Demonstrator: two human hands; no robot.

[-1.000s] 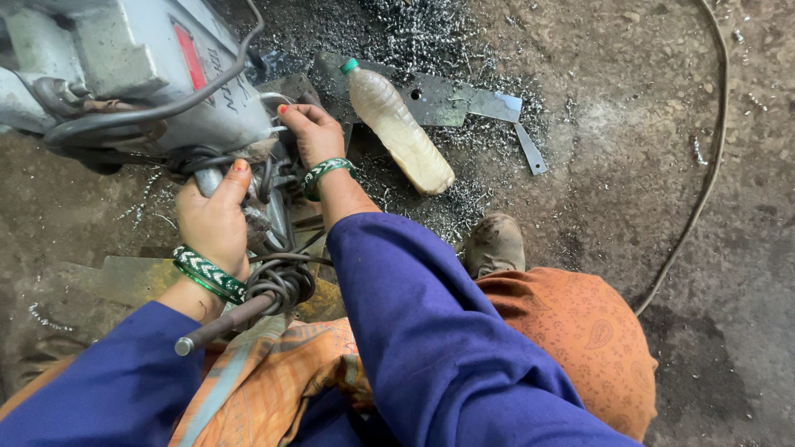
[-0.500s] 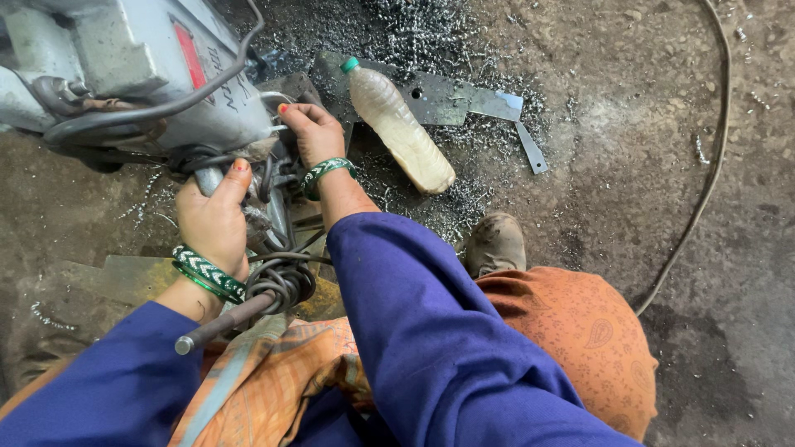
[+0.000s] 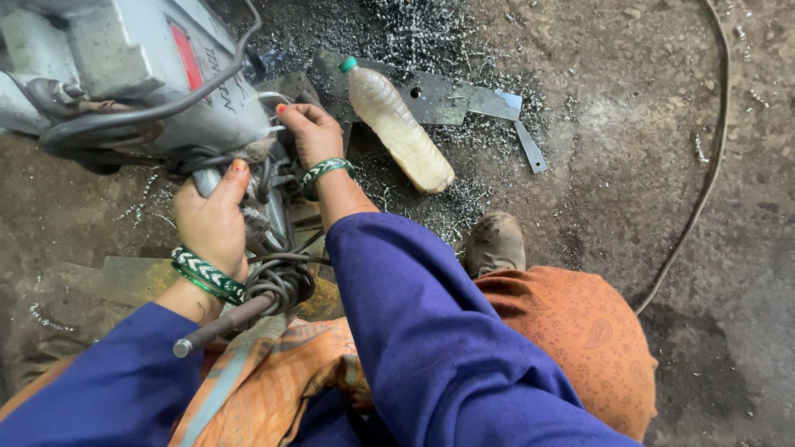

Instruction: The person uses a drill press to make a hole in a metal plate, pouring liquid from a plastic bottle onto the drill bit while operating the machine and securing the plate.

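Drill machine (image 3: pixel 141 74) wants steadying; left hand (image 3: pixel 211 223) grips its lever (image 3: pixel 203 178), right hand's (image 3: pixel 310 132) fingers (image 3: pixel 286 112) press closed beside the housing; feed slowly.

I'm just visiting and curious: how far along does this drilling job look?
Done: a hole already shows in the metal plate, with curled shavings heaped around it. In hand: the left hand grips a handle under the grey machine, and the right hand touches its side. What is left cannot be told.
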